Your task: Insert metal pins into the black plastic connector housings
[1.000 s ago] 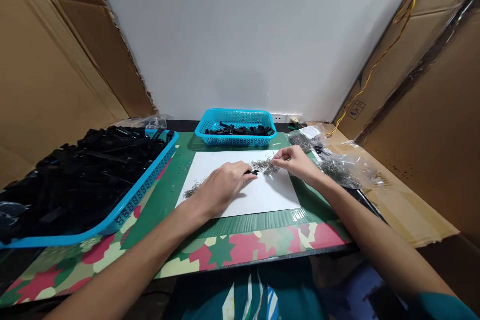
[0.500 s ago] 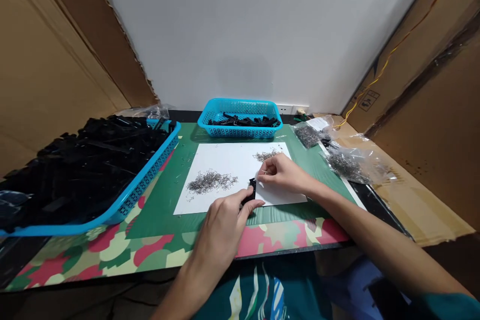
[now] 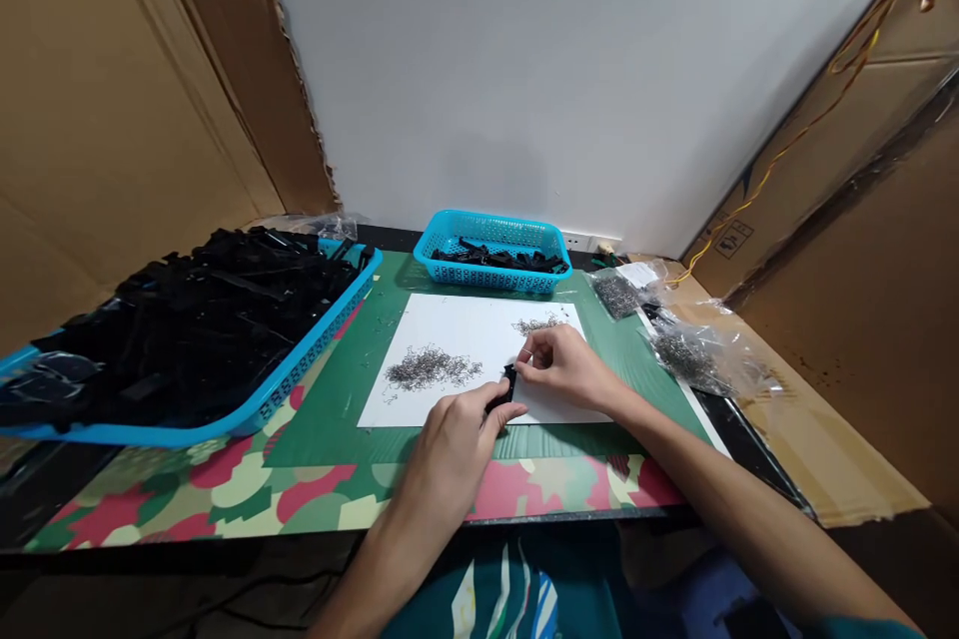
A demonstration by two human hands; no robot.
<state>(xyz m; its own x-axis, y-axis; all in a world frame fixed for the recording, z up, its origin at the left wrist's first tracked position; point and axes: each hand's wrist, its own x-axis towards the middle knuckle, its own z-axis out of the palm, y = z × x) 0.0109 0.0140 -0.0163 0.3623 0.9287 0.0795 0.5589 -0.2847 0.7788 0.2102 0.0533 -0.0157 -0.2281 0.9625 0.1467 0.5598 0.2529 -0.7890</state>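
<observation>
A: What is held in the view from the head?
B: A small black part (image 3: 510,381) is held by the left hand (image 3: 459,429). It is pinched between the thumb and the fingers.
A: Where is the black part kept?
B: It is held over the near part of the white sheet (image 3: 442,319), in front of the person.
A: And what is done by the right hand (image 3: 569,364)?
B: The tips of its thumb and finger are pressed together, close by the top end of the black part. What is pinched there is too small to tell.
A: What is seen on the sheet?
B: A big pile of thin wire bits (image 3: 427,369) is spread on the left side. A small pile (image 3: 540,323) is seen behind the right hand.
A: What is put around it?
B: The sheet is laid on a green mat (image 3: 322,419). Black parts are heaped in a big blue basket (image 3: 300,364) on the left. More are held in a small blue basket (image 3: 494,273) behind the sheet. Clear bags (image 3: 696,354) with wire bits inside are laid on the right.
</observation>
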